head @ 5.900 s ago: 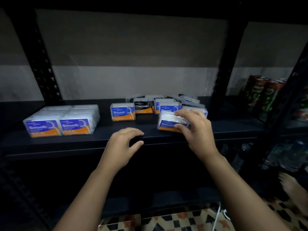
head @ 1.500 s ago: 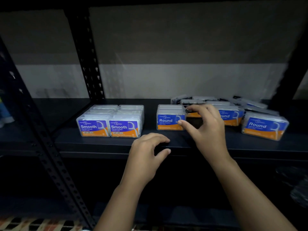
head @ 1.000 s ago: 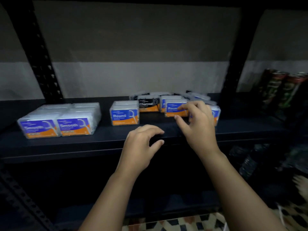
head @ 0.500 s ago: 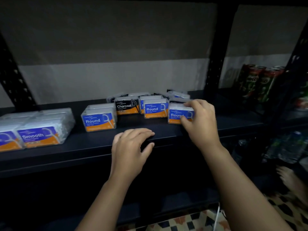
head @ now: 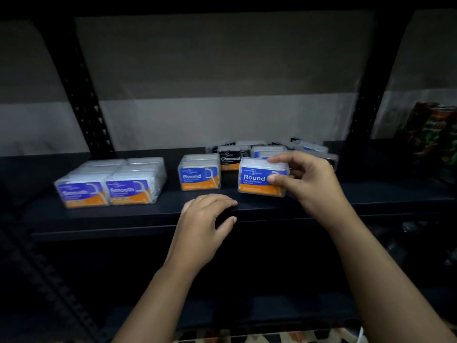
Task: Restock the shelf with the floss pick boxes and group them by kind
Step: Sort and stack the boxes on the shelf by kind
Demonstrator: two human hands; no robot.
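Left of centre on the dark shelf [head: 74, 219]: a block of Smooth boxes [head: 108, 181], labels forward. Just right of them, apart, a Round stack [head: 199, 175]. Below it, left hand [head: 202, 226] resting on the shelf lip, fingers loosely curled, holding nothing. Behind, a Charcoal box [head: 230, 159] fronting a loose heap. Right of centre, right hand [head: 309, 181] pinching a Round box [head: 259, 178], thumb on label, fingers over top. Far right, blurred green cans [head: 430, 134].
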